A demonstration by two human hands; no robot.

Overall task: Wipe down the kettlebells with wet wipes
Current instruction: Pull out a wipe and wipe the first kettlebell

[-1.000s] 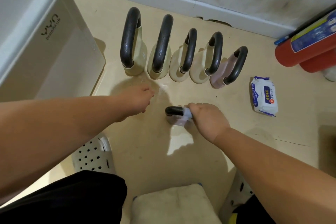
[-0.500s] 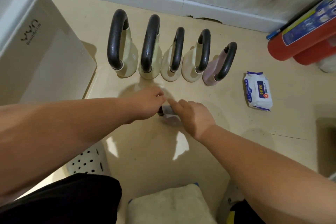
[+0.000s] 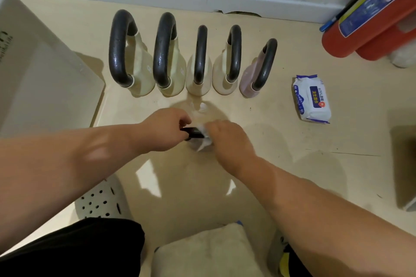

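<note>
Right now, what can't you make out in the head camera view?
- Small kettlebell: only a bit of black handle shows; both hands cover its body.
- Wet wipe: mostly hidden under the right hand, and blurred.
- Left hand: its fingertips curl out of sight around the handle.
- Wipes pack: label print too small to read.
- Red cylinder: cut off by the right edge.
- White bin: cut off by the left edge.

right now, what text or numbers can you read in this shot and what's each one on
"75%": on the wet wipes pack, top of its blue label; the Chinese characters under it are too blurred to read.
Blue label on the red fire extinguisher: print and pictograms too small to read.
Dark lettering on the white bin at the left edge: cut off, unreadable.
Embossed marks on the two biggest kettlebells: too faint to read.
</note>
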